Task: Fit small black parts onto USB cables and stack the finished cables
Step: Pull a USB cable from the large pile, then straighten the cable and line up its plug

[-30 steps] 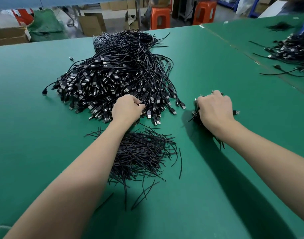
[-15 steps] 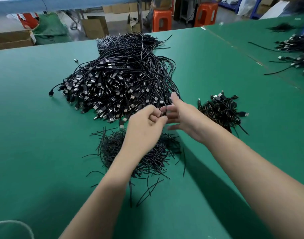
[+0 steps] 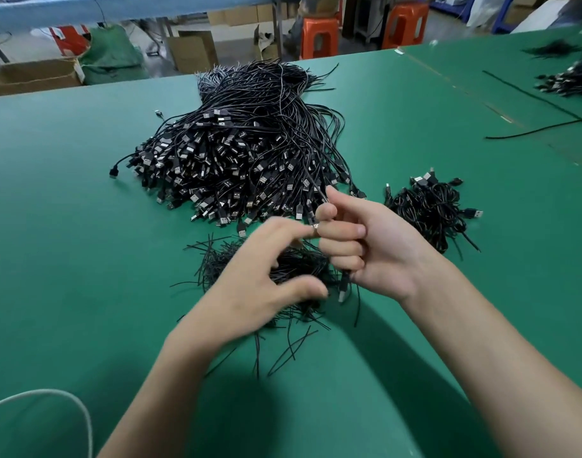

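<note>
The cable (image 3: 321, 193) is gripped in the curled right hand (image 3: 375, 252); the left hand (image 3: 259, 279) (blurred, its grip cannot be told) should be steadied before fitting.

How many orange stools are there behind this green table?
2. The left stool stands past the table, near centre; the right stool just beside it. Others may be hidden.
</note>
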Motion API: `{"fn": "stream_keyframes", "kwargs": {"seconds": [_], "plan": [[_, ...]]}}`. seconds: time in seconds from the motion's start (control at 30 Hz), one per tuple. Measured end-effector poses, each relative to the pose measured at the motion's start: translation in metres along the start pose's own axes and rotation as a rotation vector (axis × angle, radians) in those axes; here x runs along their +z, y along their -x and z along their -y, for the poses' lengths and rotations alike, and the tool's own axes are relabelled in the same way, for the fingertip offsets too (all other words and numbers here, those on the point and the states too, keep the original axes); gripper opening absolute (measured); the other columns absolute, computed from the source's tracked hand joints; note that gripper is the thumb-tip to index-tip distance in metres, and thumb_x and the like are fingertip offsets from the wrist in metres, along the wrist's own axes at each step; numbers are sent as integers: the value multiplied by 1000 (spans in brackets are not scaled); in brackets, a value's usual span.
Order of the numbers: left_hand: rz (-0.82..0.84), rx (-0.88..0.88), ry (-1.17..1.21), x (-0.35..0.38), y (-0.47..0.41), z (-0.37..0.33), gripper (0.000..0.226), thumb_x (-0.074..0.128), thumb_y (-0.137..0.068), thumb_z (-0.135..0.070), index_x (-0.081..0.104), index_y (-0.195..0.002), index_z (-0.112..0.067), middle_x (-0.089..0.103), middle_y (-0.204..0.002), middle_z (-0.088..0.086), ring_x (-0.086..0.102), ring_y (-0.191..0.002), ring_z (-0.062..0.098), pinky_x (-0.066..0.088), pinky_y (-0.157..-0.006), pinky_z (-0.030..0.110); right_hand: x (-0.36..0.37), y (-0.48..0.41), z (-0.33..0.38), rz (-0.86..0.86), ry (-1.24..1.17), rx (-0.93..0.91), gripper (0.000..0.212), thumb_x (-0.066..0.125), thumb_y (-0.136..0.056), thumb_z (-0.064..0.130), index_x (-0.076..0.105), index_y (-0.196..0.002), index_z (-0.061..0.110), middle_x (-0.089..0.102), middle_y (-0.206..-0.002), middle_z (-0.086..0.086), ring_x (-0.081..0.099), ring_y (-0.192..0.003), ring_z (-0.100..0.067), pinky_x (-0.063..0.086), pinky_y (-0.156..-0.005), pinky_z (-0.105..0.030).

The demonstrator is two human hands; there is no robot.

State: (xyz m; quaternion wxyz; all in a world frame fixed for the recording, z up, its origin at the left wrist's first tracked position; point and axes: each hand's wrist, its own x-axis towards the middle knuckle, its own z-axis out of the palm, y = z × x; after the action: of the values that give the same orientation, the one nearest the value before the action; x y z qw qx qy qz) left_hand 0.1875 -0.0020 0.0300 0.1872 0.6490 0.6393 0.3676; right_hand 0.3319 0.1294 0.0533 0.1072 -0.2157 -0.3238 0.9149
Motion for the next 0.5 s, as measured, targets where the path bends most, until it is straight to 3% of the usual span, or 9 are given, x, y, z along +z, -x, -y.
{"fn": "stream_keyframes", "kwargs": {"seconds": [0.03,0.1,0.17,0.23,0.3,0.4,0.5], "plan": [[-49,39,-43,-5,-3,2,61,52,-95,-64,58,-137,-21,56,-132,-7,53,-125,12,43,-100,24,1,4,-1,6,38,8,40,48,-102,42,56,-68,21,23,-47,13,11,-44,-6,8,-37,-20],[-168,131,-214,-9,-13,1,48,47,-105,-37,51,-147,-14,51,-147,0,44,-141,16,36,-117,35,3,14,-6,51,107,42,40,48,-99,44,56,-66,22,22,-45,14,10,-43,-6,8,-36,-18],[-178,236,-325,-6,-23,-2,47,52,-101,-10,52,-149,-10,50,-152,5,43,-144,20,30,-122,34,7,25,-12,159,167,80,43,47,-98,46,52,-62,23,23,-45,14,11,-43,-6,11,-36,-17],[-119,262,-329,2,-30,-4,42,59,-96,4,63,-137,-6,61,-142,8,52,-136,23,36,-118,34,11,36,-16,288,195,90,46,44,-100,47,49,-62,23,26,-46,13,13,-44,-6,13,-36,-16],[9,133,-201,11,-30,-11,30,60,-92,-6,70,-119,0,72,-120,13,63,-119,28,46,-109,33,18,47,-16,396,189,49,43,44,-102,41,54,-66,20,27,-46,11,15,-44,-7,14,-36,-15],[17,113,-145,29,-26,-24,24,55,-90,-14,69,-96,5,68,-97,19,59,-92,31,49,-83,10,27,54,-11,319,351,-233,37,43,-105,30,71,-86,14,34,-45,7,23,-40,-8,20,-37,-17],[-28,221,-260,41,-14,-32,33,42,-90,-14,70,-98,0,68,-92,14,56,-89,29,49,-83,35,27,55,-1,81,531,-570,34,43,-105,25,75,-102,11,53,-53,0,37,-42,-13,34,-43,-23]]}}
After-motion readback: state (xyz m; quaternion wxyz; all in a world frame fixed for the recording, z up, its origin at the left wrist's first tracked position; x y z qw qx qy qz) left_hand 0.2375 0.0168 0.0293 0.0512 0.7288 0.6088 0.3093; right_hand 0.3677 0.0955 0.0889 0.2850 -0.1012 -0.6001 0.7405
